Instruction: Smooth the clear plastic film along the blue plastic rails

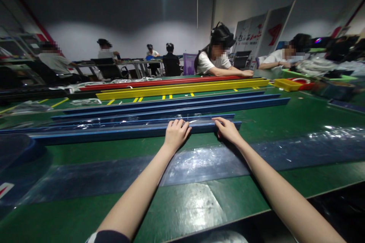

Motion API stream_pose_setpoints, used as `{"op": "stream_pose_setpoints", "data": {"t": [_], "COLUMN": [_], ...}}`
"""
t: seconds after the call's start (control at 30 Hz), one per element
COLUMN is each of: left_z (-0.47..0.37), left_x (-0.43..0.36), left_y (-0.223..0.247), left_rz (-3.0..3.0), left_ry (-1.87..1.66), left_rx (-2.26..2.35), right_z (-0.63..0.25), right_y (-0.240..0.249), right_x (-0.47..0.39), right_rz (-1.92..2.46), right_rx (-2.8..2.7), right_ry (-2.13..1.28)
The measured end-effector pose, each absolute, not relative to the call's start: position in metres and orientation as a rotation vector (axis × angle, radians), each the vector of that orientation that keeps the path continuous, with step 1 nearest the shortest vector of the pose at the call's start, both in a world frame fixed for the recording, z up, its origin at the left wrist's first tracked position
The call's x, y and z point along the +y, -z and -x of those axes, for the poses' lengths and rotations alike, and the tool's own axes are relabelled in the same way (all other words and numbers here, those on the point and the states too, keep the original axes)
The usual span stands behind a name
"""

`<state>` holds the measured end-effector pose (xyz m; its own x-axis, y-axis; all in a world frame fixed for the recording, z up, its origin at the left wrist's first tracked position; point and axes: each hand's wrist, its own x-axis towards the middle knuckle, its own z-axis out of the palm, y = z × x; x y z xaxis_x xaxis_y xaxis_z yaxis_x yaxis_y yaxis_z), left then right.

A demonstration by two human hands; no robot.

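Observation:
Across the green table lies a long blue channel strip, nearest of several blue strips. My left hand is closed over its upper edge, fingers on top and thumb on the near side. Close to the strip's right end, my right hand has its index finger along the top edge and the other fingers curled against the strip; part of this grip is hidden. Clear film shows along and behind the strip. Under my forearms a wide, shiny sheet of clear plastic lies flat on the table.
More blue strips, a yellow strip and a red strip lie farther back. A dark blue bin stands at left. A yellow tray is at back right. Co-workers sit beyond, one directly across.

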<state>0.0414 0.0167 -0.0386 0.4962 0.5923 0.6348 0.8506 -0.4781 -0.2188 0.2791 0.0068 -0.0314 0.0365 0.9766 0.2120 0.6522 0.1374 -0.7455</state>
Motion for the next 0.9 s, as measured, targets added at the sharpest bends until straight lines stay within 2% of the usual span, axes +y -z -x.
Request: {"op": "stream_pose_setpoints", "data": {"t": [0.5, 0.73, 0.9], "left_z": [-0.043, -0.043, -0.044], "left_x": [0.018, 0.015, 0.014], "left_y": [0.040, 0.037, 0.035], "left_rz": [2.164, 2.112, 2.064], "left_ry": [0.694, 0.637, 0.601], "left_rx": [-1.223, -1.231, -1.262], "right_z": [-0.282, -0.295, -0.318], "right_y": [0.037, 0.008, 0.006], "right_x": [0.012, -0.002, -0.001], "right_rz": [1.583, 1.719, 1.909], "right_rx": [-1.782, -1.681, -1.545], "right_ry": [-0.534, -0.153, 0.110]}}
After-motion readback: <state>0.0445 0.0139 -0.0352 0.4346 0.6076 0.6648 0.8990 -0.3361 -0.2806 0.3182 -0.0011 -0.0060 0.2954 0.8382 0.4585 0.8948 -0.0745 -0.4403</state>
